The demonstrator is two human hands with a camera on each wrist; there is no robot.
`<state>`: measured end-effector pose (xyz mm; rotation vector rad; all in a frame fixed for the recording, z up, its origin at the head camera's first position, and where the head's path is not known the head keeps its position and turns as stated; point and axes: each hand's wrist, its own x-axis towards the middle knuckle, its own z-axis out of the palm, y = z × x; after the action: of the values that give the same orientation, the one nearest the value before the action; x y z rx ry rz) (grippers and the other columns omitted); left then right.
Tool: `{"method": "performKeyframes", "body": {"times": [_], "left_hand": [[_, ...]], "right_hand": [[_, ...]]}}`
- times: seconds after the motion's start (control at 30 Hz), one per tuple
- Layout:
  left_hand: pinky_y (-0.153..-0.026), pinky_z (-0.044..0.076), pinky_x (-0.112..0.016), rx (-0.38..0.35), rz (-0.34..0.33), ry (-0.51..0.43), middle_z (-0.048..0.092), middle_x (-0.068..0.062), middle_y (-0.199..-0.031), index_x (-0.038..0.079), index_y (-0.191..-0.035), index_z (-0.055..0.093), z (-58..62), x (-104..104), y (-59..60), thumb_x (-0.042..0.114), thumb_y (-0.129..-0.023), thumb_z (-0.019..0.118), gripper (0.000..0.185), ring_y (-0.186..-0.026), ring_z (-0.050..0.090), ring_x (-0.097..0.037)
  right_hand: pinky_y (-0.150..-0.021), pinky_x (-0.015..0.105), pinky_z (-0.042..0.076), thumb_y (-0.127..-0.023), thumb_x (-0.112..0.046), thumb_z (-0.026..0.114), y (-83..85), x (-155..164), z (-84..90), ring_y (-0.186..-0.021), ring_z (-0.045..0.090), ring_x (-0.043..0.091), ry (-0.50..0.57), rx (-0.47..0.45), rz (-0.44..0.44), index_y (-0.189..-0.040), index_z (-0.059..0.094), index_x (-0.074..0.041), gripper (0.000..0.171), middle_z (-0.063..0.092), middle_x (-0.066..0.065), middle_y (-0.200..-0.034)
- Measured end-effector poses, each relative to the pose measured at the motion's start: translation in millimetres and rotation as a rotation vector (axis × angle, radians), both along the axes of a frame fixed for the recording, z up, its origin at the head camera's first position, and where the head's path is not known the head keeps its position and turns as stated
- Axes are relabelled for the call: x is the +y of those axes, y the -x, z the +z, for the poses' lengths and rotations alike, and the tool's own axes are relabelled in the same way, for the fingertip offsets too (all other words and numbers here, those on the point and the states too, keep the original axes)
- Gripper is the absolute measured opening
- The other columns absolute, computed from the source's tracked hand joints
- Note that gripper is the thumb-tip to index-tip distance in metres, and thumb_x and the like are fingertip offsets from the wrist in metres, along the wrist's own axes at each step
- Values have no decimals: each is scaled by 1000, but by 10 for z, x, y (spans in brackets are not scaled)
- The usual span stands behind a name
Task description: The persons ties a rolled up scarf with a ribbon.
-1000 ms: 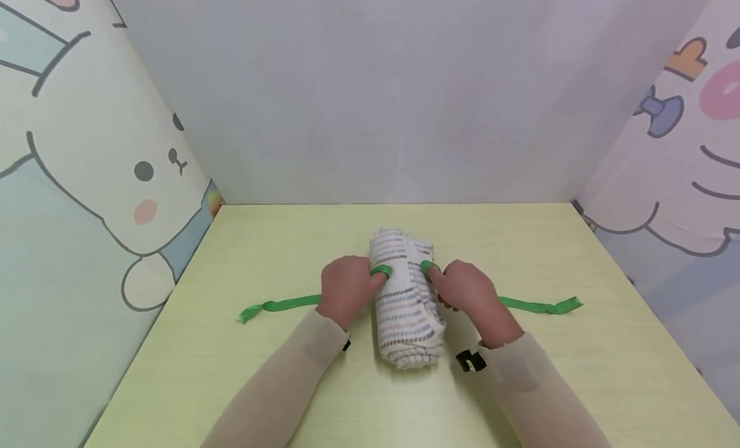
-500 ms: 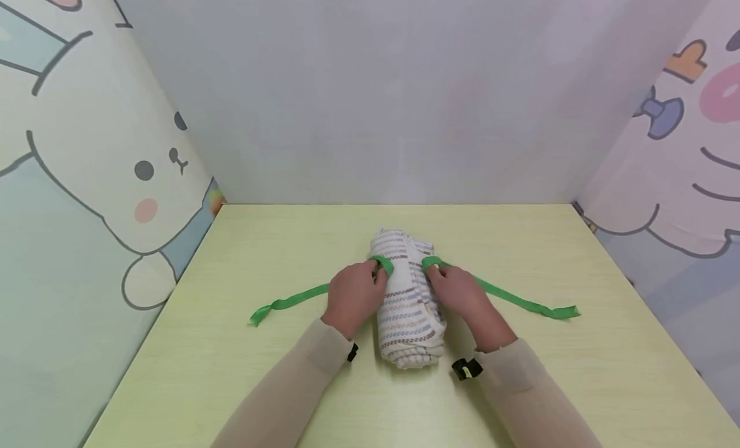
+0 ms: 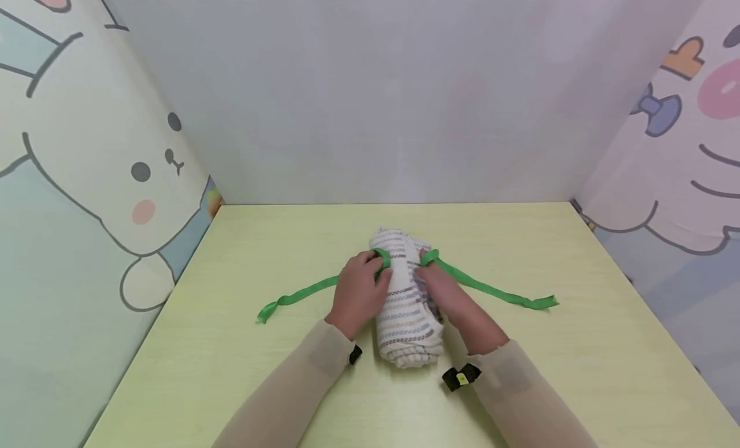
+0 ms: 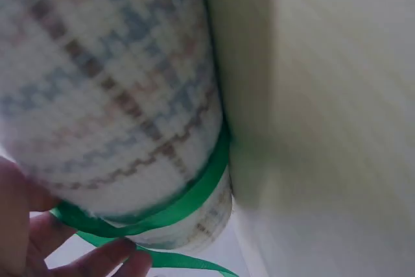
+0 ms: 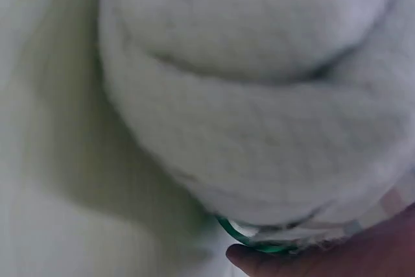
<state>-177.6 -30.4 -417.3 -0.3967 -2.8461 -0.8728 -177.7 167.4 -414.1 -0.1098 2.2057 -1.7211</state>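
A rolled-up towel, white with woven blue, brown and pinkish stripes, lies lengthwise on the table. A green ribbon passes along its far part, its two tails spread out to either side. At the roll's left side my left hand holds the ribbon; in the left wrist view the fingers curl at the green band. My right hand lies against the roll's right side, fingertips close by the ribbon there, partly hidden. One fingertip shows beside the ribbon in the right wrist view.
The pale yellow wooden table ends at a plain grey-white back wall. Side walls carry cartoon animal prints, a rabbit at left. A black band sits at the right cuff, another at the left.
The right hand has slid forward and inward along the roll, and its ribbon tail has swung inward. My left hand has shifted slightly right, dragging the left tail inward. The towel stays put.
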Motion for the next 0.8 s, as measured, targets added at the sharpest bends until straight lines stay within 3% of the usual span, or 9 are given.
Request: {"method": "performKeyframes", "body": {"times": [0.1, 0.2, 0.33, 0.37, 0.43, 0.5, 0.57, 0.67, 0.8], "left_hand": [[-106, 46, -46, 24, -1, -32, 62, -10, -137, 7, -130, 71, 20, -10, 18, 29, -108, 55, 35, -126, 57, -31], [-99, 50, -44, -32, 22, -194, 67, -4, -129, 11, -122, 75, 35, -27, 20, 27, -107, 55, 30, -117, 61, -25], [-94, 53, -41, -145, 75, -525, 71, 3, -122, 14, -119, 76, 36, -52, 10, 25, -106, 57, 25, -115, 63, -17], [-92, 53, -41, -167, 80, -594, 72, 4, -122, 14, -118, 76, 36, -55, 9, 24, -106, 58, 24, -114, 63, -17], [-96, 52, -40, -210, 87, -699, 72, 5, -123, 15, -121, 75, 29, -62, 11, 22, -107, 58, 24, -119, 62, -15], [-97, 52, -39, -253, 85, -796, 72, 5, -122, 14, -120, 75, 23, -68, 14, 19, -107, 57, 23, -120, 62, -15], [-102, 50, -39, -289, 84, -899, 71, 3, -122, 11, -120, 74, 19, -75, 18, 16, -108, 55, 23, -120, 61, -16], [-108, 46, -39, -327, 77, -1071, 70, -5, -124, 5, -120, 71, 19, -85, 22, 13, -109, 53, 23, -122, 62, -20], [-108, 46, -39, -357, 68, -1251, 69, -14, -126, -3, -118, 63, 21, -85, 21, 12, -110, 50, 22, -123, 64, -26]], "right_hand": [[-112, 53, 37, -110, -41, 44, -31, 2, -29, -141, 41, 37, -62, 40, -31, -167, 10, -14, 71, 27, 20, -165], [-110, 54, 41, -111, -43, 44, -45, 18, -43, -140, 44, 38, -164, 103, -69, -165, 24, -15, 64, 38, 17, -161], [-101, 53, 48, -111, -44, 40, -54, 58, -39, -137, 48, 38, -309, 195, -116, -157, 44, -12, 56, 47, 15, -156], [-94, 50, 51, -111, -44, 41, -55, 74, -38, -129, 55, 36, -346, 216, -134, -154, 49, -10, 55, 52, 16, -152], [-73, 43, 52, -110, -45, 43, -60, 101, -39, -97, 65, 33, -396, 237, -183, -139, 63, -8, 51, 64, 21, -132], [-61, 36, 48, -110, -43, 47, -53, 127, -52, -74, 60, 27, -403, 252, -236, -123, 70, -6, 46, 69, 21, -112], [-57, 32, 47, -110, -39, 49, -45, 150, -59, -71, 59, 25, -375, 265, -281, -121, 71, -5, 42, 70, 20, -117], [-57, 30, 47, -110, -31, 51, -32, 173, -59, -82, 62, 25, -301, 263, -344, -126, 71, -7, 36, 68, 18, -126], [-82, 32, 55, -110, -23, 51, -13, 185, -51, -111, 64, 25, -122, 225, -371, -131, 69, -5, 33, 68, 16, -130]]}}
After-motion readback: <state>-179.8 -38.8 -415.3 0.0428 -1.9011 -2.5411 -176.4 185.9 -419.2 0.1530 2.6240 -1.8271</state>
